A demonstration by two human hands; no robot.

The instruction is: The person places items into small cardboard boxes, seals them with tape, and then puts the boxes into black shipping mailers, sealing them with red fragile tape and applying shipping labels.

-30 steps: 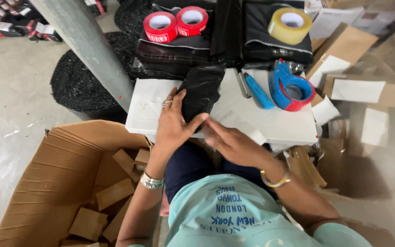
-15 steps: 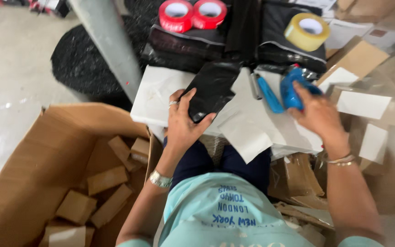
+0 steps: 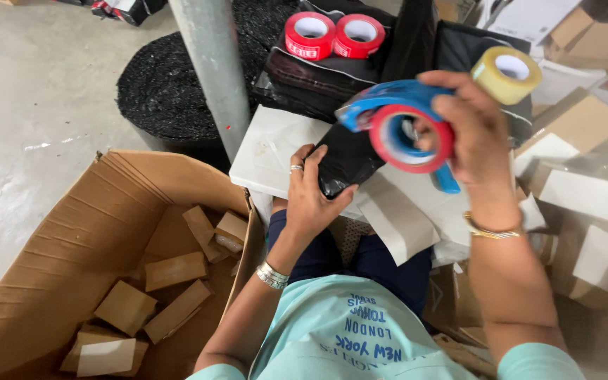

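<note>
Two red tape rolls (image 3: pixel 335 34), one yellowish tape roll (image 3: pixel 506 73), one blue tape dispenser (image 3: pixel 402 127).

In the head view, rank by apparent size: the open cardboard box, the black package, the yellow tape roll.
1. Open cardboard box, largest.
2. Black package, partly covered by the left hand.
3. Yellow tape roll, smallest.
</note>
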